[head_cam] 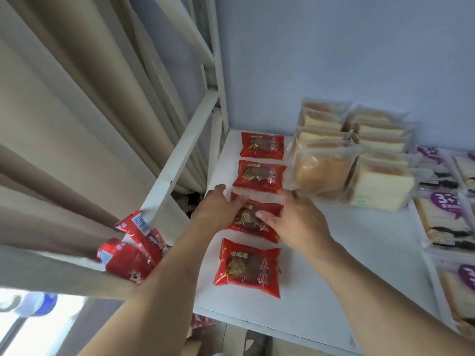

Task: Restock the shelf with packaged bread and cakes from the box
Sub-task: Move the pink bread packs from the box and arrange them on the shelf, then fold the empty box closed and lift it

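Observation:
Several red cake packets lie in a column on the white shelf [321, 291]. Both hands are on the third packet [250, 219] from the back. My left hand [217, 205] lies on its left edge with the fingers over its top corner. From the right, my right hand [295, 222] touches its right side, thumb resting on the wrapper and fingers fairly straight. The nearest red packet [248, 268] lies free in front, and two more [262, 146] [259, 176] lie behind. The box is not in view.
Clear bags of sliced bread [326, 173] are stacked to the right of the red column. Purple-labelled cake packs [444, 217] line the right edge. Red snack bags [128, 255] sit on a lower shelf at left, beside beige curtains [64, 124]. A white shelf post [217, 73] rises behind.

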